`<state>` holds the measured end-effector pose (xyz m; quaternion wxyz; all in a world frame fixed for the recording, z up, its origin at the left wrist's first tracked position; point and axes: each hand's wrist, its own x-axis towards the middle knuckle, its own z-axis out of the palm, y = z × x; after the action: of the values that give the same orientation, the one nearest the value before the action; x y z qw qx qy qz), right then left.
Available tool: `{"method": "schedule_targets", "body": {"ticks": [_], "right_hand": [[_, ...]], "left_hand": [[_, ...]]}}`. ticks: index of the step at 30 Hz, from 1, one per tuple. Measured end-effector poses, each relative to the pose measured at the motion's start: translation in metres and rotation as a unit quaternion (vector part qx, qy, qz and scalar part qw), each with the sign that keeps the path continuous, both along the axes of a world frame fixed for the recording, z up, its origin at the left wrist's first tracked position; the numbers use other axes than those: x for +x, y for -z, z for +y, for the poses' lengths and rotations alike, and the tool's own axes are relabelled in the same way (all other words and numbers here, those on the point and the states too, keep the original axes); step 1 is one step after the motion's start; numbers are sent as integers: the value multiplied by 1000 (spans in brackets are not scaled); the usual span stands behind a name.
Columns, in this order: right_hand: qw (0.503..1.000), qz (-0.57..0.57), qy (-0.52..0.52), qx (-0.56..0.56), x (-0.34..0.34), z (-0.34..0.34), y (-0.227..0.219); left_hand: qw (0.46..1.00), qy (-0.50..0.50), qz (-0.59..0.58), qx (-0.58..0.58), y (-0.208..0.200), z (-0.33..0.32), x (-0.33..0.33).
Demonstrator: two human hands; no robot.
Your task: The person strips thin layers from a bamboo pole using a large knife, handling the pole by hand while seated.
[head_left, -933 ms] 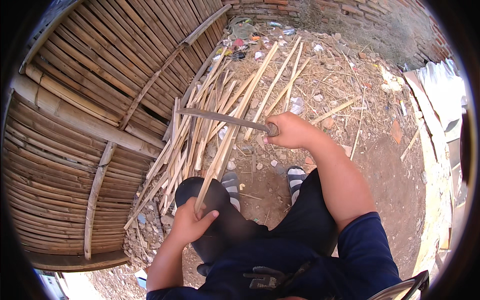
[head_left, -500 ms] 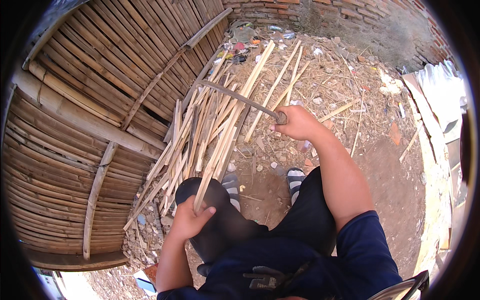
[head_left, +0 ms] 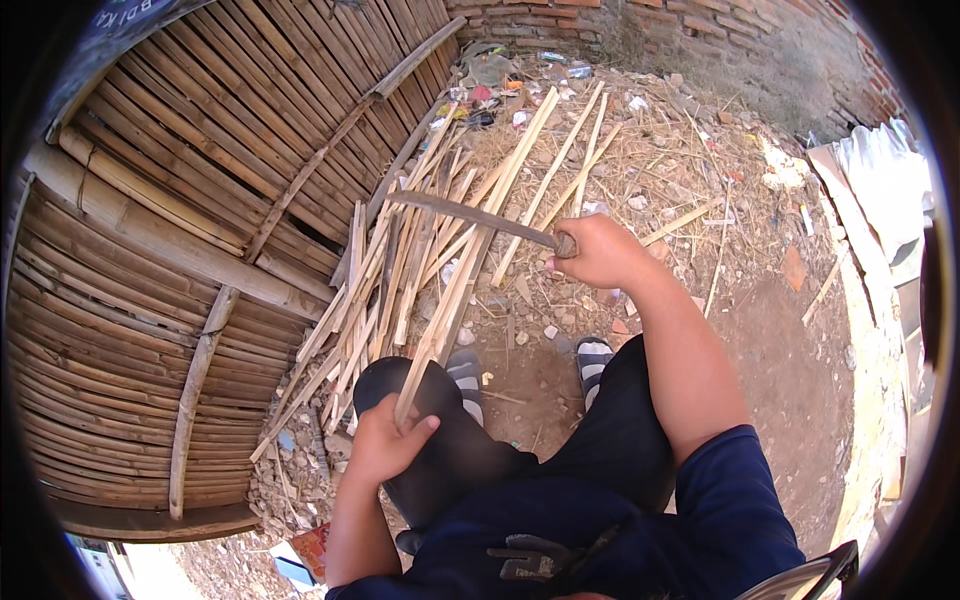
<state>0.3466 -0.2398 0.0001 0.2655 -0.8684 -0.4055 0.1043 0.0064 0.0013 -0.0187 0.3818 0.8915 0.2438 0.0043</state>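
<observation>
My left hand [head_left: 388, 442] is closed around the near end of a long pale bamboo strip [head_left: 428, 350], by my left knee. The strip slopes away up and to the right, over the heap. My right hand [head_left: 603, 251] grips the short handle of a machete [head_left: 480, 217]. Its dark blade points left and crosses above the strips, its broad side partly facing up. Whether the blade touches any strip I cannot tell. Under it lies a heap of split bamboo strips [head_left: 395, 262], pale and brown, some lying loose to the right.
On the left stands a bamboo-slat wall [head_left: 190, 260] with crosspieces. A brick wall [head_left: 700, 40] closes the far side. Rubble, straw and litter [head_left: 680, 160] cover the ground ahead. My sandalled feet [head_left: 465, 385] are beside the heap. White plastic sheeting [head_left: 880, 180] is at the right.
The machete has turned, showing more of its blade's flat side, and its tip has shifted slightly left and down. My left hand still holds the strip, moved only a little.
</observation>
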Motion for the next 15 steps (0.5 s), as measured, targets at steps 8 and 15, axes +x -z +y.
{"method": "schedule_targets", "body": {"ticks": [8, 15], "right_hand": [[992, 19, -99, -80, -36, 14, 0], [994, 44, -98, 0, -1, -4, 10]], "left_hand": [[999, -7, -3, -43, 3, 5, 4], [1000, 4, -6, -16, -1, 1, -1]]}}
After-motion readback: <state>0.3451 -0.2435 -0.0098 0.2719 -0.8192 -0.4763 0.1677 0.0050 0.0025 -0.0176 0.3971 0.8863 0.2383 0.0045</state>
